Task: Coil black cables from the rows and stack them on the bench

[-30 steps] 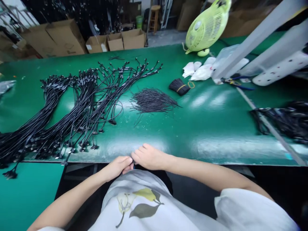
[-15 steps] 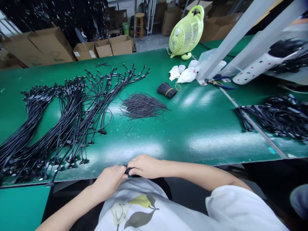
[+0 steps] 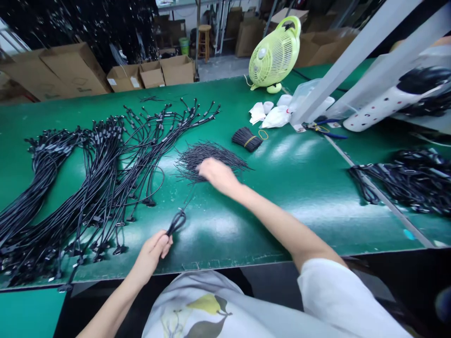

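Observation:
My left hand is closed around a folded black cable, whose looped end sticks out over the green table near its front edge. Stretched forward over a loose pile of thin black twist ties is my right hand. Its fingertips point down and left at the pile and are blurred, so whether a tie is between them does not show. Behind the pile, to the right, lies a bundle of black ties bound with a yellow band.
Long black cables lie in several bunches on the left. At the right are folded cables, pliers and a grey post. A green fan and white plastic bags stand at the back.
My hands were together at the table's front edge and have parted. The left one moved left with the folded cable, and the right one reached forward to the tie pile.

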